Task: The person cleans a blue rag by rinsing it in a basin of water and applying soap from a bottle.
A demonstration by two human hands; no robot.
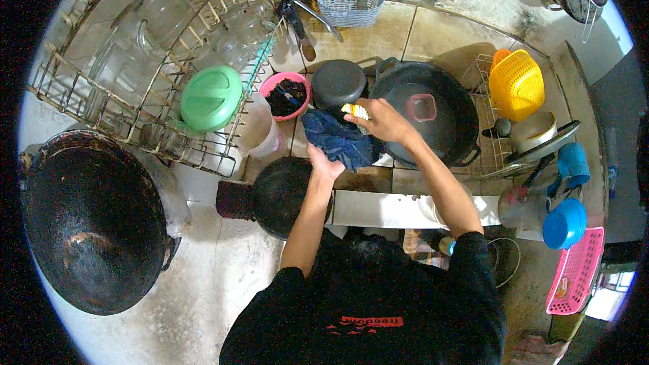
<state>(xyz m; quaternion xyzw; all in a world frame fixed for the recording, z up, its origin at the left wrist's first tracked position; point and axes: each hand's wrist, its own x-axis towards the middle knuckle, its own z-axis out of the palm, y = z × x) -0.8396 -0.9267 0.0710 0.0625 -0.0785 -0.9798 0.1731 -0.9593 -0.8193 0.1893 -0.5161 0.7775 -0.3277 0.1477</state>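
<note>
My left hand holds a bunched dark blue cloth from below, over the tiled counter. Just above the cloth, my right hand grips a small white-and-yellow container. My fingers cover part of it, so whether it is a packet or a bottle is unclear. Beyond the cloth stands a dark round pot. A pink bowl with black scraps in it is to the left. On the right, a wide black pan has a small pink-rimmed container inside.
A wire dish rack with glassware and a green lidded container fills the upper left. Below it hangs a large blackened wok. A black frying pan lies by my left forearm. Yellow baskets and blue cups are at right.
</note>
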